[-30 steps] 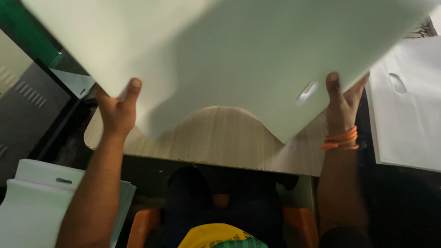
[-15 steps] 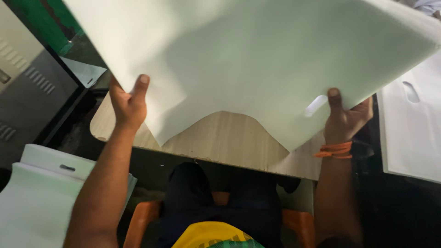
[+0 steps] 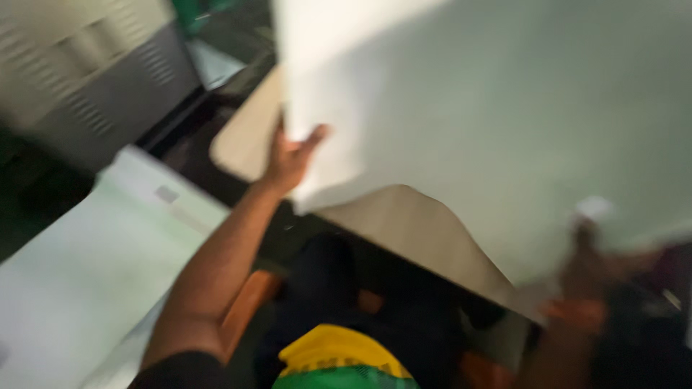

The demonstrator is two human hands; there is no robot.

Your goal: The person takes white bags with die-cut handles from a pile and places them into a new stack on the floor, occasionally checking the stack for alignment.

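Our left hand (image 3: 292,155) gripped the near-left edge of the big pale sheet (image 3: 490,108), held above the wooden table (image 3: 404,223). Right of it, our right hand (image 3: 587,263) (badly blurred) seemed to pinch the sheet's lower corner. We judged that loose pinch could let the sheet slip and crease against the table.
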